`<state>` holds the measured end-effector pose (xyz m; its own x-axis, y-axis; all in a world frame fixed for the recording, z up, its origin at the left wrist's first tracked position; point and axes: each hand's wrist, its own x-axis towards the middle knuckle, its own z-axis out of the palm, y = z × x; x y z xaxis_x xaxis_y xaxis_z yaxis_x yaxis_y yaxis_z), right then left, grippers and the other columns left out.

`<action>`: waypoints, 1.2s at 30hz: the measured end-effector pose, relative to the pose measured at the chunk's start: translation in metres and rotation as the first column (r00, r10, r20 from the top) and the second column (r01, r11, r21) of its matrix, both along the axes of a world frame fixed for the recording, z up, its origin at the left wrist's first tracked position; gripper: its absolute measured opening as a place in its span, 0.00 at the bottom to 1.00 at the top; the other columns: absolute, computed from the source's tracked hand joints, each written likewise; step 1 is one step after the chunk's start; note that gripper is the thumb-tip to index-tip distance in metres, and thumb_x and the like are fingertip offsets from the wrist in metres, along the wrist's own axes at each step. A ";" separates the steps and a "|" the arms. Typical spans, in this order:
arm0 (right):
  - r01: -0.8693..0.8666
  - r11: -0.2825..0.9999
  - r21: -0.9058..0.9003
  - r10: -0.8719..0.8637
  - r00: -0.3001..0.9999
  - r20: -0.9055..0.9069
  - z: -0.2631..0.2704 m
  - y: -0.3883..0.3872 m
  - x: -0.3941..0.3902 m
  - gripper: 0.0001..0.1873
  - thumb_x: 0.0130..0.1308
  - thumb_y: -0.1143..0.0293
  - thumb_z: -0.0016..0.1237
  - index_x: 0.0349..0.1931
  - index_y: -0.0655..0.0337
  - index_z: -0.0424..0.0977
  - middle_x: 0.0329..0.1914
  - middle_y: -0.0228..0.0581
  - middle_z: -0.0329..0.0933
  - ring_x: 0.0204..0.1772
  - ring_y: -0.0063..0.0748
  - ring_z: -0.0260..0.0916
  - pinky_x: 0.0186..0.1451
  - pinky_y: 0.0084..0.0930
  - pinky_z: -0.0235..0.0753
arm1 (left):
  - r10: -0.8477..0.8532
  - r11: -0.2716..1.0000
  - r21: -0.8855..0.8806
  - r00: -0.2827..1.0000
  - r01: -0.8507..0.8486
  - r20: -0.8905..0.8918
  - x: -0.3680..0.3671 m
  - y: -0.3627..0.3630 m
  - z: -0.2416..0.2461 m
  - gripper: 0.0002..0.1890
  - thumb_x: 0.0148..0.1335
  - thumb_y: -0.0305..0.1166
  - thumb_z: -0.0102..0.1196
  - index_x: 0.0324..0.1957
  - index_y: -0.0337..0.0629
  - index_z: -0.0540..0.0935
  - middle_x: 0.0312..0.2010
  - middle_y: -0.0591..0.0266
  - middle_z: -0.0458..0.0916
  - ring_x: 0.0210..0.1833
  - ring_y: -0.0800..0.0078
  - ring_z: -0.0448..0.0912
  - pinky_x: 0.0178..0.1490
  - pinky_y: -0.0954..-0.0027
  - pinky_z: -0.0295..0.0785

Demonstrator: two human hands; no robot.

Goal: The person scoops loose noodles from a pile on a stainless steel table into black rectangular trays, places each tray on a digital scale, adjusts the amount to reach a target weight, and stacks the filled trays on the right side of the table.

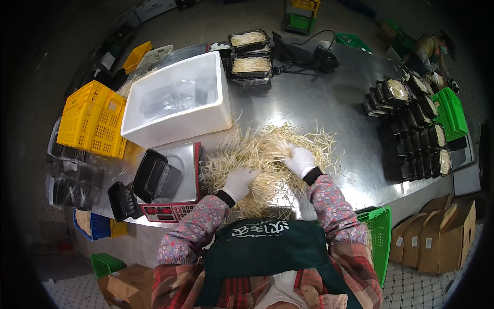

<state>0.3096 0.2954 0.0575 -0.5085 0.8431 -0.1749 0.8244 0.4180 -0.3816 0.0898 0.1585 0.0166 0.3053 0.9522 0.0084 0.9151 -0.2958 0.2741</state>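
A loose heap of pale bean sprouts [266,154] lies on the metal table in front of me. My left hand [240,183], in a white glove, rests on the near left part of the heap; whether its fingers grip any is unclear. At the right, my gloved right hand [300,159] holds a bunch of sprouts at the heap's upper side. Left of the heap stands a digital scale [187,154] with a red rim, an empty black plastic tray [151,175] tilted on its plate. Another black tray [121,201] leans beside the scale.
A white foam box [177,123] and yellow crates [92,119] stand at left. Sprout-filled trays [251,65] are stacked at the back, near a black cable-fitted device [308,58]. More filled trays [440,135] and a green crate [451,112] stand right, where another person [428,52] works.
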 end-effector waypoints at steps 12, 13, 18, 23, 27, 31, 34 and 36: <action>-0.216 0.974 -0.067 0.200 0.960 -0.195 -0.041 0.001 -0.016 0.43 0.56 0.50 0.56 0.65 0.69 0.59 0.59 0.58 0.71 0.62 0.52 0.69 0.65 0.37 0.68 | 0.771 0.629 -0.622 0.276 -0.466 0.573 -0.033 -0.131 -0.061 0.28 0.63 0.30 0.56 0.64 0.40 0.65 0.51 0.54 0.77 0.48 0.60 0.80 0.50 0.65 0.77; -0.202 0.978 -0.043 0.192 0.966 -0.174 -0.044 -0.004 -0.026 0.46 0.55 0.46 0.57 0.65 0.71 0.59 0.60 0.60 0.70 0.63 0.51 0.68 0.65 0.36 0.67 | 0.819 0.543 -0.772 0.005 -0.331 0.574 -0.023 -0.124 -0.050 0.25 0.65 0.32 0.55 0.62 0.41 0.66 0.47 0.56 0.80 0.43 0.64 0.82 0.46 0.66 0.79; -0.382 0.898 -0.218 0.408 0.909 0.086 -0.022 -0.068 -0.068 0.64 0.37 0.35 0.65 0.66 0.75 0.55 0.58 0.66 0.69 0.63 0.57 0.67 0.66 0.41 0.66 | 0.744 0.658 -0.753 -0.157 0.005 0.650 0.011 -0.110 -0.075 0.15 0.68 0.36 0.52 0.53 0.43 0.71 0.43 0.60 0.80 0.43 0.63 0.81 0.48 0.61 0.78; -0.435 0.900 0.019 0.420 0.879 0.227 -0.021 -0.118 -0.070 0.67 0.30 0.40 0.70 0.69 0.70 0.51 0.66 0.63 0.61 0.68 0.59 0.60 0.67 0.59 0.60 | 0.601 0.791 -0.576 -0.440 0.208 0.667 0.022 -0.104 -0.115 0.14 0.66 0.18 0.44 0.53 0.37 0.70 0.48 0.55 0.76 0.50 0.67 0.78 0.54 0.68 0.76; -0.442 0.884 0.154 0.372 0.862 0.345 -0.043 -0.126 -0.081 0.67 0.29 0.45 0.71 0.70 0.67 0.50 0.69 0.63 0.57 0.70 0.60 0.57 0.66 0.64 0.57 | 0.691 0.723 -0.689 0.065 -0.057 0.720 0.020 -0.100 -0.084 0.17 0.66 0.20 0.46 0.57 0.42 0.69 0.48 0.62 0.77 0.51 0.67 0.77 0.50 0.66 0.77; -0.436 0.897 0.072 0.412 0.884 0.222 -0.054 -0.097 -0.077 0.55 0.38 0.59 0.67 0.68 0.66 0.53 0.49 0.50 0.72 0.54 0.48 0.71 0.54 0.42 0.73 | 0.885 0.446 -0.895 -0.160 0.018 0.438 0.010 -0.101 -0.050 0.26 0.70 0.38 0.49 0.67 0.48 0.63 0.52 0.62 0.80 0.50 0.69 0.79 0.48 0.70 0.76; -0.411 0.904 0.119 0.395 0.909 0.133 -0.062 -0.067 -0.067 0.50 0.39 0.66 0.65 0.66 0.65 0.55 0.44 0.52 0.75 0.49 0.50 0.74 0.50 0.40 0.75 | 0.718 0.642 -0.764 -0.293 -0.072 0.631 -0.003 -0.125 -0.028 0.21 0.71 0.36 0.49 0.62 0.38 0.68 0.52 0.54 0.80 0.49 0.65 0.82 0.46 0.70 0.78; -0.401 0.910 0.107 0.383 0.910 0.157 -0.053 -0.063 -0.064 0.51 0.40 0.66 0.65 0.67 0.65 0.54 0.45 0.53 0.75 0.49 0.50 0.74 0.50 0.40 0.76 | 0.547 0.716 -0.621 -0.295 -0.319 0.783 -0.015 -0.141 0.004 0.19 0.72 0.33 0.47 0.59 0.32 0.70 0.50 0.52 0.81 0.46 0.65 0.83 0.44 0.72 0.79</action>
<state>0.2452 0.2326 0.0043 -0.7834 0.6003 -0.1610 0.6215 0.7572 -0.2008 0.0750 0.0173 0.0211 -0.4011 0.8456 -0.3524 -0.4230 0.1703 0.8900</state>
